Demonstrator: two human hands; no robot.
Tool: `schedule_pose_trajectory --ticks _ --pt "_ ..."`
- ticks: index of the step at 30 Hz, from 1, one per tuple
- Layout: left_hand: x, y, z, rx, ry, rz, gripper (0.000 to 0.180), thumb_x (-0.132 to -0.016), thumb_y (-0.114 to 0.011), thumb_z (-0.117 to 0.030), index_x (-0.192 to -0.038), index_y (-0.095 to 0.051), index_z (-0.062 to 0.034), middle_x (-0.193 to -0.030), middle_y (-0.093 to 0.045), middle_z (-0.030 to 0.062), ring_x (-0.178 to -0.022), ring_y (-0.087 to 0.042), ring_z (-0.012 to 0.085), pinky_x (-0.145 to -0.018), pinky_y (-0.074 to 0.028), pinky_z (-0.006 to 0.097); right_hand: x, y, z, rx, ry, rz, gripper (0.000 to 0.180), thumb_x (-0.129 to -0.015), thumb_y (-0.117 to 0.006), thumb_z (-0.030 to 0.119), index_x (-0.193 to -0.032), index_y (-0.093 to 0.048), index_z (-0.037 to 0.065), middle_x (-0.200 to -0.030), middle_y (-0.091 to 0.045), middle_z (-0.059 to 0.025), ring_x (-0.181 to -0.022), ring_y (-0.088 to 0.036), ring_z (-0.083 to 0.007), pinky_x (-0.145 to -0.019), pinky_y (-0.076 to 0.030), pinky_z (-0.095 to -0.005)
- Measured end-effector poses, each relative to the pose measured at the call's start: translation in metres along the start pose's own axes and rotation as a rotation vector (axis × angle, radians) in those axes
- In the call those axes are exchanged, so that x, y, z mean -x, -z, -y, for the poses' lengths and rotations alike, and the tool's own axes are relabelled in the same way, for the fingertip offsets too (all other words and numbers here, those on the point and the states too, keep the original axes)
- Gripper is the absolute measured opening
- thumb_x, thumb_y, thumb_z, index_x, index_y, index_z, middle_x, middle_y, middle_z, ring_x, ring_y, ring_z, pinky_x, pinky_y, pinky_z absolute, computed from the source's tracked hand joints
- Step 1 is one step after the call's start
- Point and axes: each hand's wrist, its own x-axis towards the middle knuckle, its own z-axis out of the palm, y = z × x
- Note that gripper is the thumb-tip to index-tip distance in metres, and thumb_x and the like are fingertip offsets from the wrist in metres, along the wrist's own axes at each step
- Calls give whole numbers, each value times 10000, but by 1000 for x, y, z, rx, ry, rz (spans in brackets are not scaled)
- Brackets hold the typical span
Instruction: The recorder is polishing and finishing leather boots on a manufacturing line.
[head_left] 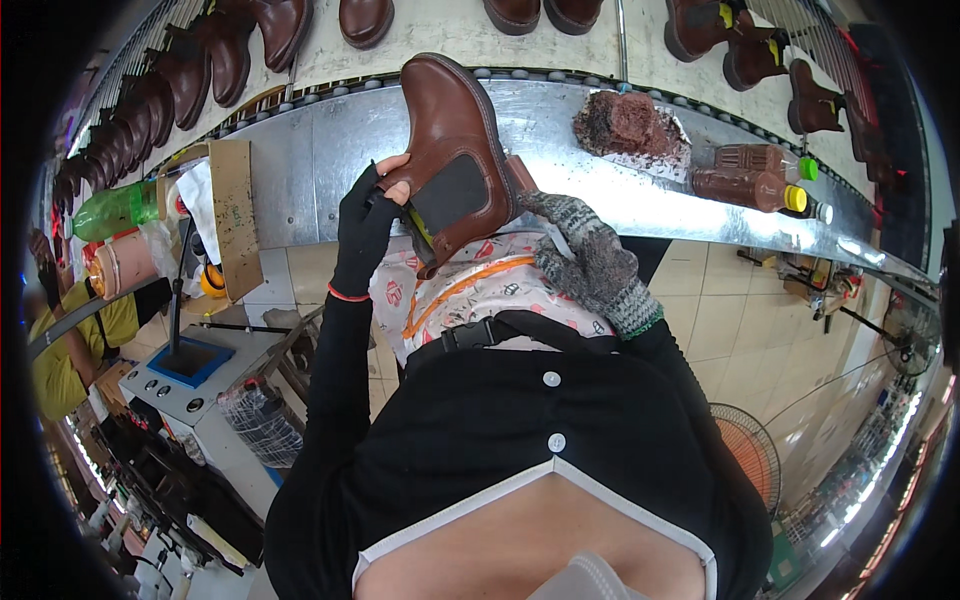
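Observation:
A brown ankle boot [455, 150] with a dark elastic side panel is held up in front of me, sole toward the metal bench. My left hand [365, 225], in a black fingerless sleeve, grips the boot's opening at the left. On the boot's lower right side rests my right hand [590, 260], in a grey knitted glove, supporting it. A patterned white and orange cloth [460, 290] lies over my lap under the boot.
A metal bench [330, 150] runs across, carrying a dirty brown sponge block [625, 125] and two brown bottles [750, 175]. Rows of brown boots [200, 65] sit on the conveyor behind. A cardboard box [230, 210], green bottle [115, 210] and small machine [190, 375] stand left. Another person [70, 350] sits far left.

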Motion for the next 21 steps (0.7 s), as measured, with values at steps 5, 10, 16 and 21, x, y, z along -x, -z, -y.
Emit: schedule_pose_trajectory --ticks 5,10,16,21 --pt "-1 -1 0 -17 -7 -4 358 -905 -601 -167 -1239 -599 -38 -1054 -642 50 -944 -575 110 -860 -443 246 -2 -5 -2 -11 -36 25 520 -802 -628 49 -1308 -510 34 -1251 -560 -165 -1169 -534 -318 -1010 -424 -398" --pt "-1 -1 0 -19 -19 -3 355 -904 -603 -169 -1233 -603 -37 -1051 -643 49 -940 -574 110 -856 -444 245 -1 -7 -7 -52 -45 27 529 -791 -625 45 -1308 -511 36 -1247 -563 -163 -1172 -528 -319 -1014 -419 -400" --pt "-1 -1 -1 -23 -19 2 356 -902 -603 -172 -1232 -604 -36 -1048 -644 51 -936 -575 111 -851 -446 246 -3 -9 -14 -29 -37 44 571 -793 -648 95 -1341 -488 86 -1271 -543 -188 -1158 -539 -340 -1000 -439 -405" --pt "-1 -2 0 -13 -26 -7 359 -902 -604 -175 -1234 -604 -41 -1045 -644 53 -931 -575 113 -847 -446 246 -6 -7 -11 -56 -35 19 520 -813 -653 96 -1315 -522 80 -1243 -579 -175 -1164 -550 -325 -999 -442 -402"
